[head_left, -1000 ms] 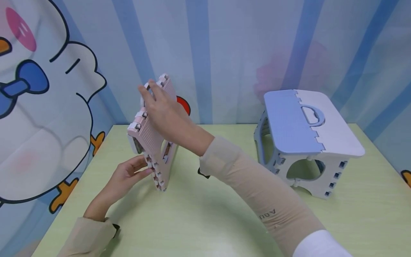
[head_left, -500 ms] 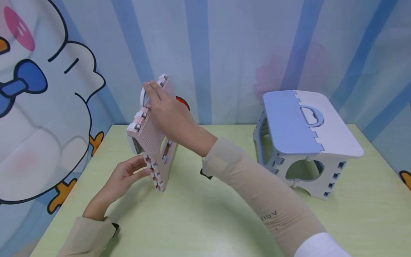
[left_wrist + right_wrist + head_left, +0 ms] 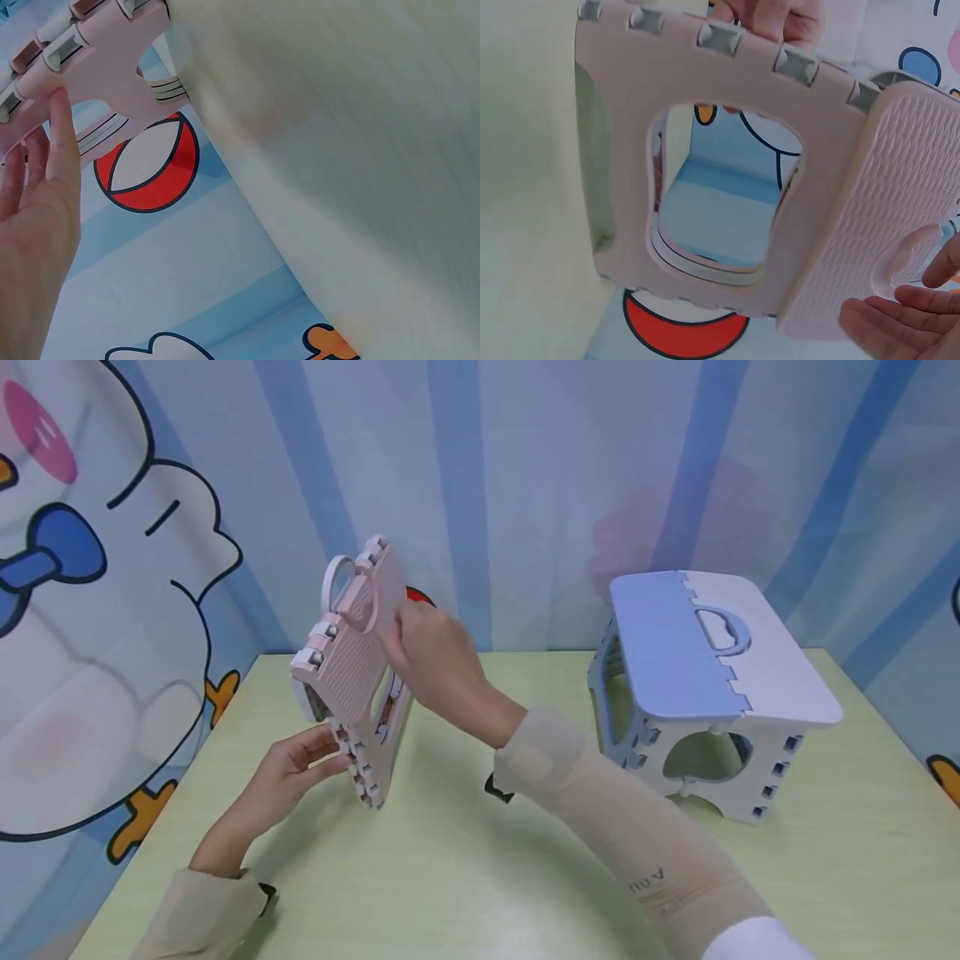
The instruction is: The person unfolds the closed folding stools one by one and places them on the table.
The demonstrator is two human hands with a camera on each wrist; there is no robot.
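A pink and white folding stool (image 3: 360, 643), partly folded, stands on its legs in the head view's left half. My left hand (image 3: 288, 785) grips its hinged leg edge between thumb and fingers; the left wrist view shows the fingers (image 3: 61, 142) against the pink leg panel. My right hand (image 3: 442, 668) is beside the ribbed pink top panel, near the handle loop. In the right wrist view its fingers (image 3: 885, 322) are loosely bent with nothing between them, close to the pink handle (image 3: 907, 259). Whether they touch the panel I cannot tell.
An unfolded blue and white folding stool (image 3: 720, 652) stands upright at the right of the pale green table (image 3: 465, 868). A curtain-like backdrop (image 3: 525, 502) with stripes and cartoon figures rises behind the table's far edge.
My right hand has come off the pink stool's top edge and moved down and right. Its fingers have bent, and the handle loops are uncovered. The left hand keeps its grip.
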